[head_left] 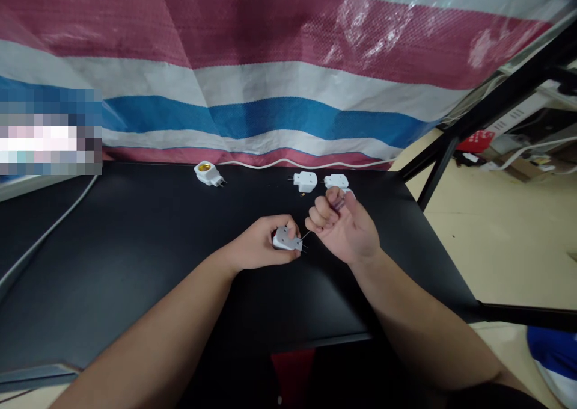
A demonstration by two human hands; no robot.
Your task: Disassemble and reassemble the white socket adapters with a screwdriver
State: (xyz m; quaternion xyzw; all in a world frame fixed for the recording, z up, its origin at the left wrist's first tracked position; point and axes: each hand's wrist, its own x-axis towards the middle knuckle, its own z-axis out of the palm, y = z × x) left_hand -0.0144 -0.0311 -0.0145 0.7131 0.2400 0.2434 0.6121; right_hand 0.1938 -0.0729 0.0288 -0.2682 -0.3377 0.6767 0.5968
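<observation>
My left hand holds a white plug adapter low over the black table, its two pins pointing right. My right hand is closed around a small screwdriver; the thin shaft comes out below the fingers and its tip reaches the pin end of the adapter. Behind the hands lie two more white adapters, one on its own and another partly hidden by my right hand. A small brass-coloured piece is near them. Farther left sits a white adapter with a round gold socket.
A striped plastic sheet hangs behind the black table. One white cable runs along the back edge, another at the left. Black metal frame bars stand at the right. A blurred-out patch covers the far left.
</observation>
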